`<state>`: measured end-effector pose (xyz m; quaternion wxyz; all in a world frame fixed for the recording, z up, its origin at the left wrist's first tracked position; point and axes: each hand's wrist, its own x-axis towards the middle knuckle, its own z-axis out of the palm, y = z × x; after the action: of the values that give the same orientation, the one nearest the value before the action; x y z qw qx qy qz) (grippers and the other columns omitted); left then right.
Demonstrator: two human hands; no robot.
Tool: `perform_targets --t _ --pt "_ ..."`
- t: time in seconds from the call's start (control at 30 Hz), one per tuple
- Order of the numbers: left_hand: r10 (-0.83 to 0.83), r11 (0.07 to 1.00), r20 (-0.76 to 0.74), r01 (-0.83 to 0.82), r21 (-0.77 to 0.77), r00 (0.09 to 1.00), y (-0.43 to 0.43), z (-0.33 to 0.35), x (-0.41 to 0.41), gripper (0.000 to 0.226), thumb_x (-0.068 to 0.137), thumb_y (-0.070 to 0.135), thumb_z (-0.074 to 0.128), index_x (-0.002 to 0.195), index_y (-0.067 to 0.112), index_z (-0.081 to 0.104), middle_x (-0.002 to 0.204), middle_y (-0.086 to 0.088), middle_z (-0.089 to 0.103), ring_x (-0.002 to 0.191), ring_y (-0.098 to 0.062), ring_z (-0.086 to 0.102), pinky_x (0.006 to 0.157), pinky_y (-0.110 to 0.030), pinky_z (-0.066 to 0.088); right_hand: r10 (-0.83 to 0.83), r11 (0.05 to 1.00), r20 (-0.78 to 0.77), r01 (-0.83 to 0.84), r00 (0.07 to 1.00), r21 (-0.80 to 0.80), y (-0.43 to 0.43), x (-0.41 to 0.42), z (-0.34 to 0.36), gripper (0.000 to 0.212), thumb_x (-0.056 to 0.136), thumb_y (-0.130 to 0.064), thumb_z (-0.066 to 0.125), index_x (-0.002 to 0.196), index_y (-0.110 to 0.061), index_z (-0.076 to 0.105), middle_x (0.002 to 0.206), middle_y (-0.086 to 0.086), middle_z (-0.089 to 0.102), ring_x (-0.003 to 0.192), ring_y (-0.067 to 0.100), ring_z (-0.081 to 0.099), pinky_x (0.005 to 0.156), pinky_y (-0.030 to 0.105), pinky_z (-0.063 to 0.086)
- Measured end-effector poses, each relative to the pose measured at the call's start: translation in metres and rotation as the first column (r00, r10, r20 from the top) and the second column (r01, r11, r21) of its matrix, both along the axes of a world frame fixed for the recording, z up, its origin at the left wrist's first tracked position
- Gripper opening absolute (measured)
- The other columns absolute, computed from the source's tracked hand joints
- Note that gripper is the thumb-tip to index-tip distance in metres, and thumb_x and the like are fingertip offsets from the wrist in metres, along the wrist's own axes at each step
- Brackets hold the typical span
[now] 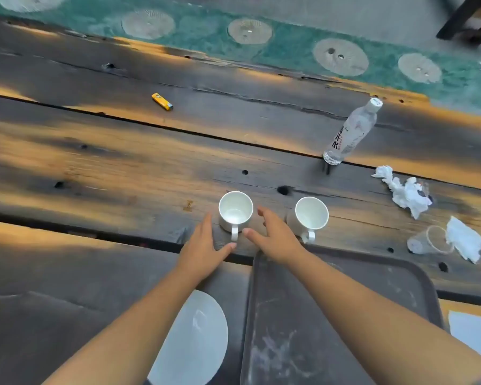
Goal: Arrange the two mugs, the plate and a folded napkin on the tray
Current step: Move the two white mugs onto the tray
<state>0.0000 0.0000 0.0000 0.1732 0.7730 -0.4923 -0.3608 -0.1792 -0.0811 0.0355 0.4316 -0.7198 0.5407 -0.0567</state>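
Bare forearms reach up from the bottom edge toward two white mugs on a weathered wooden counter (95, 168).

Left hand (203, 245) and right hand (275, 237), both open with fingers spread, flank the left mug (235, 212), gripping nothing; the right mug (311, 215) stands just beside the right hand. A dark tray (289, 329) lies lower centre, a white plate (200, 337) just left of it. Crumpled napkins (406, 193) lie at right, near a water bottle (350, 132).
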Motion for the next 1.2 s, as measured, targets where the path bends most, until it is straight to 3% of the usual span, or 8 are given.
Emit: perform_targets --t 0.07,0.17,0.27,0.4,0.5,0.7,0.9,1.2 --pt "0.014 0.999 -0.080 -0.017 -0.042 0.997 -0.009 -0.003 0.004 0.102 0.081 0.056 0.075 0.159 0.024 0.017 0.162 -0.001 0.032 0.146 -0.022 0.037 0.113 -0.044 0.041 -0.028 1.000 0.077 0.027 0.997 0.012 -0.009 0.007 -0.002 0.069 0.090 -0.042 0.071 0.148 -0.019 0.040 0.149 0.002 0.050 0.133 0.020 0.049 0.101 0.030 0.038" --pt "0.003 0.998 -0.221 -0.016 -0.057 0.975 -0.019 -0.007 0.005 0.094 0.079 0.049 0.079 0.153 0.033 0.023 0.156 0.004 0.036 0.140 -0.018 0.042 0.111 -0.042 0.044 -0.027 0.999 0.147 0.021 0.989 0.044 -0.018 0.017 -0.003 0.068 0.087 -0.038 0.076 0.145 -0.026 0.042 0.145 -0.004 0.052 0.130 0.013 0.049 0.110 0.039 0.043" --pt "-0.013 0.998 -0.317 -0.005 -0.056 0.948 -0.026 -0.010 0.005 0.099 0.078 0.043 0.082 0.155 0.033 0.021 0.156 0.005 0.034 0.141 -0.018 0.041 0.115 -0.048 0.041 -0.032 0.997 0.170 0.019 0.985 0.080 -0.026 0.023 -0.008 0.078 0.083 -0.033 0.081 0.148 -0.027 0.039 0.148 -0.004 0.048 0.135 0.015 0.046 0.113 0.045 0.042" --pt "-0.017 0.998 -0.412 -0.009 -0.060 0.911 -0.032 -0.013 0.005 0.111 0.065 0.054 0.081 0.156 0.036 0.020 0.156 0.007 0.036 0.142 -0.015 0.040 0.118 -0.048 0.038 -0.035 0.993 0.169 0.015 0.985 0.118 -0.032 0.027 -0.016 0.088 0.078 -0.027 0.085 0.151 -0.027 0.035 0.149 -0.002 0.046 0.136 0.016 0.045 0.114 0.046 0.041" --pt "-0.008 0.998 -0.446 -0.021 -0.060 0.895 -0.034 -0.016 0.004 0.118 0.062 0.056 0.081 0.158 0.031 0.017 0.159 0.006 0.035 0.146 -0.015 0.037 0.120 -0.049 0.036 -0.050 0.990 0.190 0.024 0.980 0.138 -0.034 0.026 -0.020 0.089 0.076 -0.024 0.086 0.149 -0.027 0.036 0.147 -0.001 0.047 0.135 0.017 0.047 0.113 0.047 0.042" --pt "0.029 0.998 -0.492 -0.053 -0.034 0.870 -0.034 -0.020 0.005 0.114 0.062 0.051 0.083 0.156 0.039 0.018 0.156 0.008 0.039 0.143 -0.013 0.039 0.118 -0.048 0.039 -0.070 0.983 0.197 0.034 0.978 0.181 -0.034 0.027 -0.026 0.097 0.077 -0.026 0.086 0.155 -0.024 0.029 0.154 -0.002 0.042 0.141 0.017 0.042 0.117 0.047 0.039" --pt "0.033 0.995 -0.510 -0.075 -0.062 0.860 -0.033 -0.019 0.004 0.100 0.064 0.045 0.085 0.146 0.050 0.028 0.146 0.024 0.045 0.134 0.010 0.041 0.113 -0.039 0.044 -0.099 0.981 0.259 0.051 0.961 0.186 -0.030 0.026 -0.029 0.083 0.076 -0.019 0.086 0.145 -0.027 0.040 0.140 -0.007 0.053 0.129 0.012 0.051 0.110 0.045 0.045" --pt "0.062 0.992 -0.555 -0.111 -0.055 0.830 -0.035 -0.020 0.001 0.098 0.066 0.036 0.087 0.147 0.045 0.033 0.141 0.022 0.052 0.131 0.005 0.048 0.112 -0.038 0.045 -0.162 0.971 0.297 0.098 0.941 0.218 -0.031 0.025 -0.029 0.076 0.074 -0.019 0.086 0.139 -0.031 0.049 0.131 -0.010 0.061 0.122 0.012 0.058 0.106 0.047 0.049"
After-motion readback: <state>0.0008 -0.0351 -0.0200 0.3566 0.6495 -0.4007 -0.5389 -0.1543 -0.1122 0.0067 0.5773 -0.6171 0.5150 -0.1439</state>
